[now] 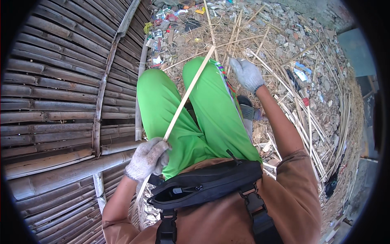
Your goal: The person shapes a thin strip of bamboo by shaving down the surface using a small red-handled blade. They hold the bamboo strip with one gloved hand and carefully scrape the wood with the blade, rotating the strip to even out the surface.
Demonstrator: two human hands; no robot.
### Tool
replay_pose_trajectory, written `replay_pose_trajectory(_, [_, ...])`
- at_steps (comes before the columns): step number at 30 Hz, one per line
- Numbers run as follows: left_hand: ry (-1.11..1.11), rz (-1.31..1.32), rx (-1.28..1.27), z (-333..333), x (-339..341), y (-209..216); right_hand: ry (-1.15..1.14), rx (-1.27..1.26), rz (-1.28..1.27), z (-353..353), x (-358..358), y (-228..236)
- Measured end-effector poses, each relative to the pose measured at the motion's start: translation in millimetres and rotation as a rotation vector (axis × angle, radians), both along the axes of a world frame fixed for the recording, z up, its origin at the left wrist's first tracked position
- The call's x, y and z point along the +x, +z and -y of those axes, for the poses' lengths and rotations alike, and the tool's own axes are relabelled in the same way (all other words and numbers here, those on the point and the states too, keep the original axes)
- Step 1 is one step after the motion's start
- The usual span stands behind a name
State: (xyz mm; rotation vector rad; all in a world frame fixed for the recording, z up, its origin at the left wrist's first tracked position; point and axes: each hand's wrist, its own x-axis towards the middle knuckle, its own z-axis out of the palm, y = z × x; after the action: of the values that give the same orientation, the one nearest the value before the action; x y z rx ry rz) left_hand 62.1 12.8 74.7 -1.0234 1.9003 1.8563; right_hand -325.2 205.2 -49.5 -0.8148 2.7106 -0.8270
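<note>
My left hand (149,158), in a pale knit glove, is closed around a long, thin bamboo strip (189,90). The strip slants up across my green-trousered legs, its far end just past the right knee; its lower end runs out below my fist beside the black waist bag (207,183). To the right of that knee is my right hand (247,75), gloved too and raised, apart from the strip. Its fingers are curled together. A small dark shape shows at the fingertips, too unclear to name.
On the left stands a slatted bamboo wall or platform (61,85). Split bamboo strips (233,36) lie over the littered ground ahead, and long bundled strips (345,122) curve along the right. A sandalled foot (248,107) rests below my right hand.
</note>
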Motion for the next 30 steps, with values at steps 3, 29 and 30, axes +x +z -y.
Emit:
replay_pose_trajectory(3, [-0.100, -0.017, -0.248, -6, -39, -21, 0.164, 0.038, 0.031, 8, 21, 20])
replay_pose_trajectory(29, [-0.610, -0.208, -1.270, -29, -26, -24, 0.410, 0.254, -0.032, 19, 62, 36])
replay_pose_trajectory(30, [-0.612, -0.208, -1.270, -29, -21, -22, 0.407, 0.251, -0.030, 19, 62, 35])
